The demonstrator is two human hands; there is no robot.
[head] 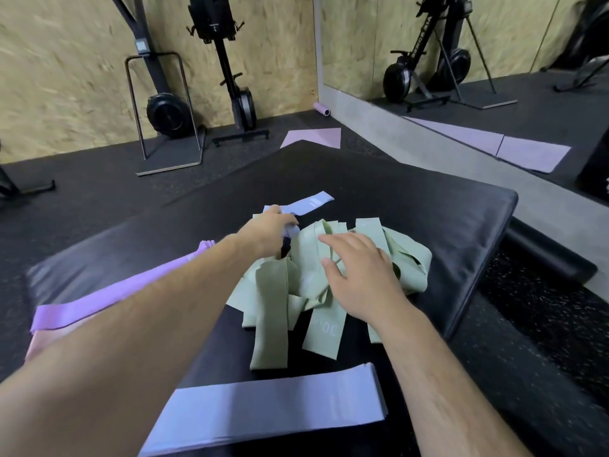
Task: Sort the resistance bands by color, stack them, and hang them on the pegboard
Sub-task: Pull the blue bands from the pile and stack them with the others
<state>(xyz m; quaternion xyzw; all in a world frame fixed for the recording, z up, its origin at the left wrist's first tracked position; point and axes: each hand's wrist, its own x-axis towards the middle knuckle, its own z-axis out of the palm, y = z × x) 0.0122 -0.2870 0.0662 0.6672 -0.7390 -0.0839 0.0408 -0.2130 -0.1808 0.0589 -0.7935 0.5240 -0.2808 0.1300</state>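
Note:
A jumbled heap of pale green bands [296, 285] lies in the middle of a black padded mat [445, 225]. My left hand [268, 232] grips a light blue band [306, 206] at the heap's far left edge; the band stretches away toward the back. Over the top of the green heap, my right hand [359, 272] rests with its fingers spread and relaxed. A neat stack of light blue bands [263, 413] sits at the mat's near edge. A stack of purple bands [108, 291] lies along the left, partly under my left forearm, with a pink stack [43, 341] below it.
Black rubber floor surrounds the mat. Rowing and ski machines [164, 110] stand against the wooden wall at the back. A pink mat [313, 138] and a pink roller [321, 108] lie on the floor. A mirror [494, 61] fills the right wall. No pegboard is in view.

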